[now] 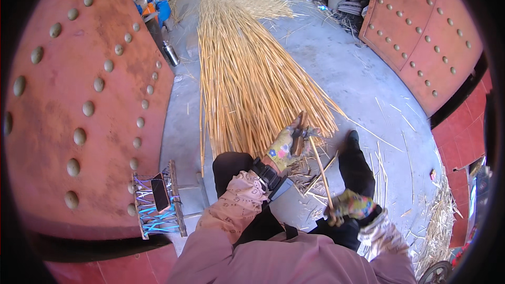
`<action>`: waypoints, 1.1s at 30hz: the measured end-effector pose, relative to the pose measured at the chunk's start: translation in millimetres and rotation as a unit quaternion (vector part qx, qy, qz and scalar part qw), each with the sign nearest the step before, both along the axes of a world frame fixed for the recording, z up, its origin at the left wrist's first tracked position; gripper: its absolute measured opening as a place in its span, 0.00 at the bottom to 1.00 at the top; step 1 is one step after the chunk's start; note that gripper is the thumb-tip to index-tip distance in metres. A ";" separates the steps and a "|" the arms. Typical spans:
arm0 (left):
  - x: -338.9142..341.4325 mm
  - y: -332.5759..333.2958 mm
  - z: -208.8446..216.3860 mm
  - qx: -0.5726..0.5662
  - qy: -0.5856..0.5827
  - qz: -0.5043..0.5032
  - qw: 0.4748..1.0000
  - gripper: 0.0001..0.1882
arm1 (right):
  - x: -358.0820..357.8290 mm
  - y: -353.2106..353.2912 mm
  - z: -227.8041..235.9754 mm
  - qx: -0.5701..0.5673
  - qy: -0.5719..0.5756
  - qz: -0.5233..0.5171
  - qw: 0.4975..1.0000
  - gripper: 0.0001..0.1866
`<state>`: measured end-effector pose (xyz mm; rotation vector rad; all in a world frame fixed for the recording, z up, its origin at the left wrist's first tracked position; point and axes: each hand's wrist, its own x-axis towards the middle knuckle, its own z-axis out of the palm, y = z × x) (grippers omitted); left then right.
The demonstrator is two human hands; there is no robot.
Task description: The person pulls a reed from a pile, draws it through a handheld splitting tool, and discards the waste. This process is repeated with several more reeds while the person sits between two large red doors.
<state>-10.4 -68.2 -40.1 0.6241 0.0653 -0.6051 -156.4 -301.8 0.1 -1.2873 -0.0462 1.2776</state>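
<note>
My left hand [284,147], in a floral glove with dark fingers, is closed around a small dark metal tool [314,133] with a thin projecting part. Its exact kind does not show. A single pale reed stalk [320,168] slants down from beside that tool. My right hand [351,205], gloved in a similar pattern, grips the stalk's lower part near my right thigh. Just beyond my left hand begins a long spread of yellow reed stalks [247,84], laid lengthwise away from me. Broken bits of stalk [307,176] lie between my legs.
Two studded red doors [84,89] [421,31] flank the floor [357,78]. At left, a phone [160,193] rests on a strung wooden stool [176,200]. A metal flask [171,53] stands by the left door. Loose straw [442,221] is heaped at right.
</note>
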 end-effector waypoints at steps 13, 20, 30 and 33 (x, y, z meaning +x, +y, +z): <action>-80.6 -115.9 60.2 0.084 -0.057 0.018 0.995 0.19 | -144.5 -105.8 -29.2 0.068 0.030 -0.116 0.990 0.24; -134.6 -134.9 86.5 0.009 -0.087 -0.050 0.995 0.18 | -131.6 -83.4 30.5 -0.114 -0.182 -0.315 0.924 0.14; -103.3 -111.8 53.0 0.081 -0.072 -0.031 0.994 0.21 | -105.9 -89.5 -18.8 -0.036 -0.157 -0.477 0.864 0.10; -114.2 -88.0 49.1 0.213 -0.008 -0.063 0.975 0.24 | -60.6 -93.3 -31.3 0.170 -0.187 -0.544 0.800 0.11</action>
